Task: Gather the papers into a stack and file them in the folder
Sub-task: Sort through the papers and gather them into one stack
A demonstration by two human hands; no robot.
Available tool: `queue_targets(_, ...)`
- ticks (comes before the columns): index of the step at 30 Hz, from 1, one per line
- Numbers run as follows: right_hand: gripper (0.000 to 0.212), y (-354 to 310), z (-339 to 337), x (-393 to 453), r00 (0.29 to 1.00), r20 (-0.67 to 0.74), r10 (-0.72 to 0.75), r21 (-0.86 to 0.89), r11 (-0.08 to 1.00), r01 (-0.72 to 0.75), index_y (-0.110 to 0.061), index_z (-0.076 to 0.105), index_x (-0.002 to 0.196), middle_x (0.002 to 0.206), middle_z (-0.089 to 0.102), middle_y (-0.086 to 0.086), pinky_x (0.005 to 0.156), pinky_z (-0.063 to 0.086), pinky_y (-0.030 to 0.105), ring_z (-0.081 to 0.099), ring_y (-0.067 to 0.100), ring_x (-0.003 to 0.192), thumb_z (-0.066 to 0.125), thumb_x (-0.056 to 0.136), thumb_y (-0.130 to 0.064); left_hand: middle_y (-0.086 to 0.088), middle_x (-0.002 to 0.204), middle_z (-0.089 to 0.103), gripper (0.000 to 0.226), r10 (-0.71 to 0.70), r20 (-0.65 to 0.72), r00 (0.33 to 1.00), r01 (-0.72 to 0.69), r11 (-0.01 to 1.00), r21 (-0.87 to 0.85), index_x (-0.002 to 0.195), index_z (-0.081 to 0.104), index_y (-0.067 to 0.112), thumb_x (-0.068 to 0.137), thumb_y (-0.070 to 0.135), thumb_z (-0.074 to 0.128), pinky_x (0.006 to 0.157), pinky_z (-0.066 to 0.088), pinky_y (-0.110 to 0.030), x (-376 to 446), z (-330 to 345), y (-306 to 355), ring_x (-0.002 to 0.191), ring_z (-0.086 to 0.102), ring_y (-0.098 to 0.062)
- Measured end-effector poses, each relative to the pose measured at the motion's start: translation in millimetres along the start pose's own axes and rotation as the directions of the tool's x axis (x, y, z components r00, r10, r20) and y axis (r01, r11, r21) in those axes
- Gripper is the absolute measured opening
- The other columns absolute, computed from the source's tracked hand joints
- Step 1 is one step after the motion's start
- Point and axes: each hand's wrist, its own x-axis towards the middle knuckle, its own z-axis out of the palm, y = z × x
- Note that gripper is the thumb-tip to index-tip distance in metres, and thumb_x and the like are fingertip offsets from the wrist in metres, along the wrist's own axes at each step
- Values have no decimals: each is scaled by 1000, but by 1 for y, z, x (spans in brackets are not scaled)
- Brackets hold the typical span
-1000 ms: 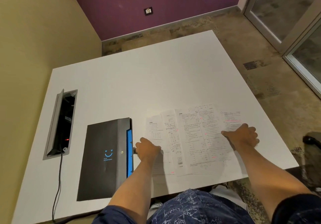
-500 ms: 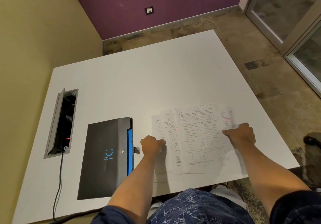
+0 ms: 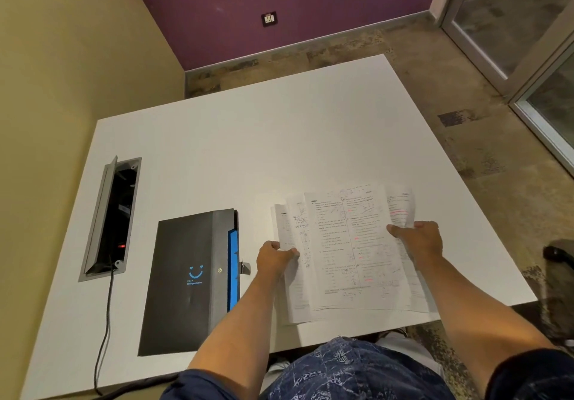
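Note:
Several printed papers with handwriting and pink marks overlap in a loose pile at the near right of the white table. My left hand grips the pile's left edge, fingers curled over it. My right hand grips the right edge, thumb on top. The sheets are fanned, their edges not aligned. A black folder with a blue smiley logo and a blue inner edge lies closed to the left of the papers, a small metal clasp at its right side.
A grey cable box with its lid up is set into the table at the left; a black cable runs from it over the near edge. A dark chair part sits at the right. Walls stand left and behind.
Both hands have moved inward and pushed the spread sheets together into a narrower pile. The hands went from pressing on the papers to gripping the pile's edges.

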Motion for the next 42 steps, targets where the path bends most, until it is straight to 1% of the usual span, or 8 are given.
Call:
queue_targets(9, 31, 9, -4, 9, 980, -173, -103, -88, 992, 89, -15, 68, 125, 123, 73, 11, 94, 57, 46, 69, 36, 106, 55, 103, -33, -14, 126, 66, 35, 102, 170, 980, -129, 979, 160, 127, 57, 4, 94, -3, 52, 101, 55, -46, -3, 9, 5, 116, 64, -31)
queue_targets(20, 38, 3, 8, 10, 984, 75, -162, -132, 977, 171, -22, 56, 67, 69, 56, 2, 57, 35, 30, 52, 26, 75, 50, 105, -18, -16, 128, 64, 47, 18, 266, 964, -39, 997, 72, 132, 55, 0, 94, -13, 32, 101, 55, -46, -4, 15, 10, 120, 60, -35)
queue_targets(23, 36, -4, 7, 7, 970, 202, -133, -166, 972, 167, -14, 62, 81, 82, 64, 7, 63, 40, 30, 57, 26, 78, 43, 109, -27, -11, 119, 66, 52, -35, 304, 952, 17, 998, 60, 134, 57, 6, 94, -13, 29, 67, 55, -27, -7, 15, 14, 108, 61, -29)
queue_targets(25, 38, -9, 6, 5, 950, 294, -100, -113, 984, 139, -17, 67, 99, 86, 65, -1, 68, 45, 28, 61, 19, 80, 40, 110, -42, -17, 126, 66, 50, -57, 317, 947, 41, 998, 56, 130, 60, 6, 95, -12, 29, 81, 56, -37, -5, 16, 14, 111, 62, -33)
queue_targets(28, 37, -16, 3, -4, 919, 394, -36, 12, 999, 34, -30, 67, 99, 95, 73, -7, 60, 56, 24, 73, 11, 80, 50, 100, -63, -23, 122, 67, 33, -14, 251, 968, -17, 992, 121, 107, 62, 3, 91, -8, 35, 85, 51, -37, -7, 21, 16, 103, 62, -29)
queue_targets(31, 27, -9, 4, -5, 925, 373, -67, 104, 994, 31, -28, 59, 95, 92, 72, -6, 44, 52, 16, 74, 1, 59, 82, 87, -40, -14, 117, 55, 25, 117, -26, 993, -97, 911, 402, 110, 59, 11, 85, 13, 58, 85, 45, -36, -9, 20, 18, 109, 55, -32)
queue_targets(38, 36, 8, 22, -5, 902, 431, -42, 218, 974, -59, -8, 73, 120, 100, 82, 5, 75, 63, 33, 80, 23, 88, 82, 88, -19, -19, 137, 42, 52, -26, -113, 993, 67, 920, 386, 133, 48, 2, 85, 16, 61, 87, 46, -38, -1, 8, 23, 126, 46, -38)
queue_targets(42, 42, 3, 30, -7, 893, 445, -73, 193, 981, -15, -10, 68, 130, 114, 78, 6, 98, 58, 46, 75, 27, 104, 79, 91, -21, -9, 81, 55, 5, 5, -100, 995, 19, 971, 240, 86, 59, 3, 83, 4, 56, 57, 45, -25, 4, 0, 24, 69, 56, -18)
